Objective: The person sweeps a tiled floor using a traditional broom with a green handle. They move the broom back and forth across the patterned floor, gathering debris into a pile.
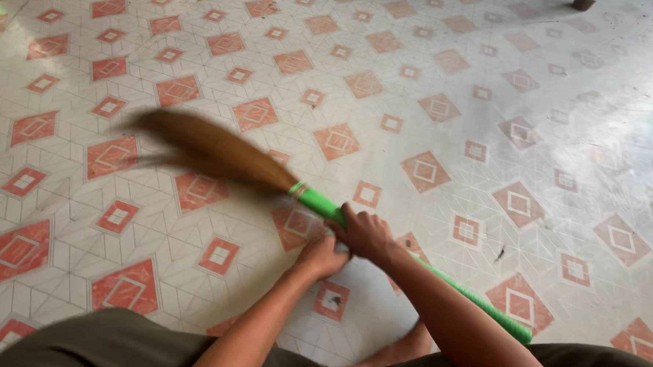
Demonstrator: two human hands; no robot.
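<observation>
A grass broom lies across the lower middle of the head view. Its brown bristle head is blurred and points up-left; its green handle runs down-right under my forearm to its end. My right hand grips the handle just behind the bristles. My left hand is closed against the handle right beside it, touching my right hand. Both forearms reach in from the bottom edge.
The floor is tiled white with red and orange diamond patterns, brighter with glare at the right. My bare foot and dark olive clothing over my knees fill the bottom edge. A small dark object stands at the top right.
</observation>
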